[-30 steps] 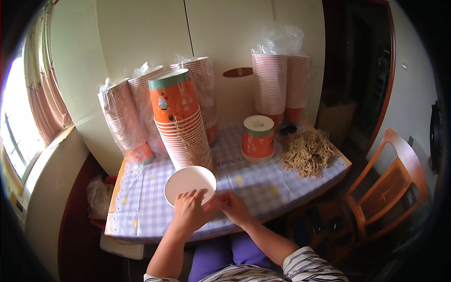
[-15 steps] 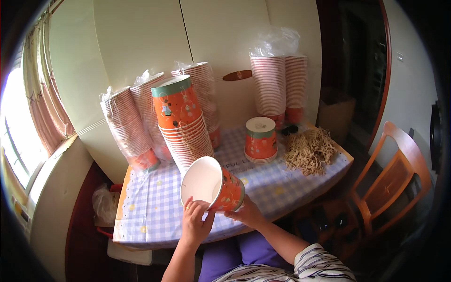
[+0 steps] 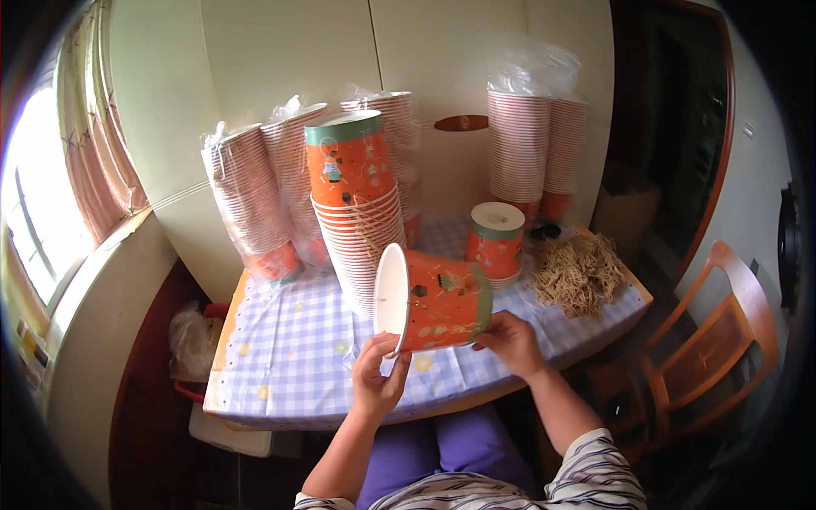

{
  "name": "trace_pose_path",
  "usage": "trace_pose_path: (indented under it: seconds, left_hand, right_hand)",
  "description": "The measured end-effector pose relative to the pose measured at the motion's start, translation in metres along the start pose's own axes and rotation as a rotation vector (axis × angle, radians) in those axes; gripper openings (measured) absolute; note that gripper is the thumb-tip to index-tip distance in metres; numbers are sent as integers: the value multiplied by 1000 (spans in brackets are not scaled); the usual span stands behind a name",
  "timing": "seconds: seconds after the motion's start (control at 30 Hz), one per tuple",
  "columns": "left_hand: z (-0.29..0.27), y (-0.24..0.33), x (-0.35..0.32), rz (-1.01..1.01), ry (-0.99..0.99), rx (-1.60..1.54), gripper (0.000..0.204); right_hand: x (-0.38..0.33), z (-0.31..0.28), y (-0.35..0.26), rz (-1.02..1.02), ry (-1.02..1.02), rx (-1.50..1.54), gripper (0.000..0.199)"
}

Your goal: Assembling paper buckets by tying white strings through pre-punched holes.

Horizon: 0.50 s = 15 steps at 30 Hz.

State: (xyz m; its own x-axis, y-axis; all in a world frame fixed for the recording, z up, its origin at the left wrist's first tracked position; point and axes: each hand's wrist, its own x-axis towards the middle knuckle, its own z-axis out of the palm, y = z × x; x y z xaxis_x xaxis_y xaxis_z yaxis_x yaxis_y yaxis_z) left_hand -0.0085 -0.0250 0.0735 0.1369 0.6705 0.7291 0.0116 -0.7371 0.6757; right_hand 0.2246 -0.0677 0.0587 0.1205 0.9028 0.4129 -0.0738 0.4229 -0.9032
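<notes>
Over the near half of the table I hold an orange paper bucket (image 3: pixel 446 302) on its side, its white rim toward the left and its green base band toward the right. My left hand (image 3: pixel 379 374) is closed on the lower part of the rim. My right hand (image 3: pixel 513 343) grips the base end from below. Just behind stands a tall stack of nested paper buckets (image 3: pixel 361 246), with an upside-down orange bucket (image 3: pixel 347 166) on top and beige strings draped over its side. A shorter upside-down stack (image 3: pixel 495 242) stands farther right.
A tangled heap of beige strings (image 3: pixel 580 276) lies at the table's right, beside a small black object (image 3: pixel 546 232). Plastic-wrapped bucket stacks (image 3: pixel 246 200) line the back left, others (image 3: pixel 518 144) the back right. A checked cloth (image 3: pixel 297 365) covers the table; a wooden chair (image 3: pixel 710 340) stands right.
The bucket has turned so its printed side now faces me and its opening points left. Both hands have shifted right with it, and the view has swung slightly.
</notes>
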Motion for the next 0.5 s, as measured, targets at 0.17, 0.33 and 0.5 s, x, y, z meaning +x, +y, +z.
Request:
trace_pose_path:
  seconds: [0.17,0.33,0.5]
  left_hand:
    - [-7,-42,-10,27,111,132,17]
    - [2,-82,-25,63,-40,336,14]
    - [11,-105,-33,72,-207,377,12]
  right_hand:
    - [31,-36,-73,-348,151,-584,17]
    - [97,-14,-191,-811,188,-1137,17]
    - [201,12,-246,-1204,85,-1528,15]
